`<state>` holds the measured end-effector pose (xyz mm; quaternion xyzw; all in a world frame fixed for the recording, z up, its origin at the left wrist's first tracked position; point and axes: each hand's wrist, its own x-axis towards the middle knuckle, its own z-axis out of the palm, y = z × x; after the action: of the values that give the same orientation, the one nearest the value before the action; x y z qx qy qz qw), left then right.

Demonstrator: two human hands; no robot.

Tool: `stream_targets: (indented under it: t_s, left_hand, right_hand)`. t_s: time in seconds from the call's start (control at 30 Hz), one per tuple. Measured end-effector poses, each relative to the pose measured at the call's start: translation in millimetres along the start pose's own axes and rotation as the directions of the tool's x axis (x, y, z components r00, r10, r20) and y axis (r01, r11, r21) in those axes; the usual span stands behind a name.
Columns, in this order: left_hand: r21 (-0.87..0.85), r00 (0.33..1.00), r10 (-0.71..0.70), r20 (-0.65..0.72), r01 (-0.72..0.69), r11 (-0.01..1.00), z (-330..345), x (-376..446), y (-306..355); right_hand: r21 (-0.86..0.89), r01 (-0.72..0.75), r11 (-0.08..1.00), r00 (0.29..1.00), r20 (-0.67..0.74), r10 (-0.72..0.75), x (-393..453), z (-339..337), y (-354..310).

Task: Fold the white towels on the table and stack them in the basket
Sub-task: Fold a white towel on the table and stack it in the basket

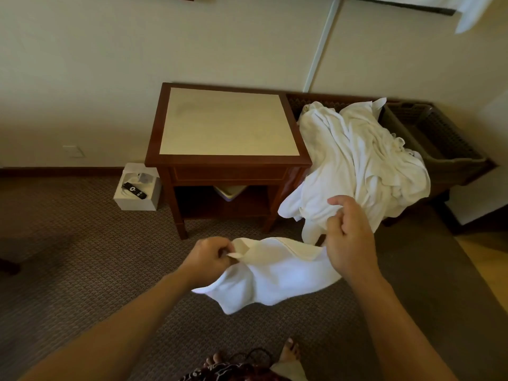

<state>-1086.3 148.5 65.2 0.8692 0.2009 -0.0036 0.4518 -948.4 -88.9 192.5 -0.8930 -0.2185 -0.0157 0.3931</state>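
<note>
One towel (270, 273) is up in the air right now, held in front of the bench (228, 122) and just below it in view, hanging over the carpet (68, 243). Left hand (207, 259) is pinching a corner of it, fingers curled round the hem. Right hand (350, 237) is at the other end with fingers curled, and it looks like it's gripping the edge there, though the cloth mostly goes behind the hand so I can't fully see the pinch. So I'd say this is the very start of a fold: finding the corners and getting the towel stretched out. Next move probably calls for pulling the two hands apart to get the top edge taut, then laying it flat on the bench top, since that's bare and smooth, a pale inset panel in a dark wood frame. The towel is soft terry, limp, with a flat woven band near the hem, so it'll sag and twist if not held by real corners. The rest of the towels sit in a crumpled white pile (354, 160) right of the bench, spilling over a dark woven basket (445, 141) with open lattice walls. Nothing folded is in view yet.
</note>
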Motion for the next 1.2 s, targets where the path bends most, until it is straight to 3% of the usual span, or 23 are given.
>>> stream_targets:
  t_s: [0.07, 0.13, 0.17, 0.2, 0.33, 0.47, 0.63, 0.73, 0.8, 0.9, 0.97, 1.03, 1.07, 1.13, 1.2]
  left_hand:
    - [-0.029, 0.992, 0.109, 0.069, -0.108, 0.994, -2.9, 1.3, 28.1]
    - [-0.095, 0.975, 0.21, 0.077, -0.203, 0.975, -6.3, 4.8, 57.1]
    - [-0.13, 0.963, 0.257, 0.079, -0.246, 0.961, -9.2, 6.3, 69.6]
    - [-0.163, 0.953, 0.284, 0.101, -0.266, 0.95, -12.7, 7.8, 77.9]
    - [-0.264, 0.917, 0.294, 0.271, -0.223, 0.938, -29.4, 3.6, 84.8]
    - [-0.162, 0.939, 0.263, 0.22, -0.231, 0.959, -24.9, -1.4, 62.8]
    - [-0.174, 0.954, 0.146, 0.261, -0.103, 0.979, -1.1, -2.5, 30.4]
    - [-0.039, 0.968, 0.197, 0.158, -0.193, 0.98, 13.8, -2.2, 29.4]
    - [-0.069, 0.982, 0.19, 0.013, -0.189, 0.98, 19.8, -1.8, 28.4]
    - [0.015, 0.926, 0.313, -0.21, -0.317, 0.948, 26.2, -1.1, 15.6]
    - [0.16, 0.859, 0.448, -0.247, -0.42, 0.893, 28.8, -2.1, 3.9]
    - [0.329, 0.847, 0.499, -0.182, -0.426, 0.843, 32.4, -3.0, -15.1]
    - [0.402, 0.885, 0.447, -0.131, -0.365, 0.84, 33.8, -2.8, -27.7]
    - [0.474, 0.974, 0.199, -0.105, -0.127, 0.871, 32.4, -5.9, -50.7]
    - [0.33, 0.983, -0.086, -0.16, 0.135, 0.934, 27.3, -10.1, -62.6]
  right_hand:
    - [-0.039, 0.106, 0.994, 0.944, 0.317, -0.088, -3.3, 8.0, -7.5]
    - [-0.106, 0.241, 0.965, 0.774, 0.621, -0.126, -9.2, 28.5, -14.5]
    - [-0.124, 0.267, 0.956, 0.717, 0.688, -0.111, -11.9, 40.0, -14.3]
    - [-0.117, 0.24, 0.964, 0.712, 0.696, -0.093, -11.8, 48.4, -13.3]
    - [0.012, 0.073, 0.997, 0.813, 0.578, -0.066, -8.3, 56.2, -3.8]
    - [0.137, 0.039, 0.99, 0.819, 0.563, -0.111, -18.3, 51.4, -6.7]
    - [0.261, -0.018, 0.965, 0.848, 0.515, -0.124, -18.9, 40.2, -12.8]
    - [0.339, -0.096, 0.936, 0.83, 0.547, -0.113, -19.0, 34.9, -20.2]
    - [0.36, -0.107, 0.927, 0.823, 0.555, -0.12, -19.1, 32.0, -22.2]
    - [0.412, -0.118, 0.903, 0.818, 0.556, -0.147, -19.1, 25.0, -25.3]
    - [0.457, -0.136, 0.879, 0.829, 0.539, -0.152, -17.5, 18.2, -27.1]
    - [0.49, -0.153, 0.858, 0.867, 0.484, -0.121, -13.2, 11.2, -27.0]
    - [0.498, -0.152, 0.853, 0.891, 0.444, -0.101, -10.2, 7.3, -25.6]
    - [0.495, -0.127, 0.859, 0.929, 0.363, -0.072, -4.4, -0.3, -20.6]
    - [0.47, -0.114, 0.875, 0.937, 0.345, -0.064, -0.7, -5.7, -17.8]
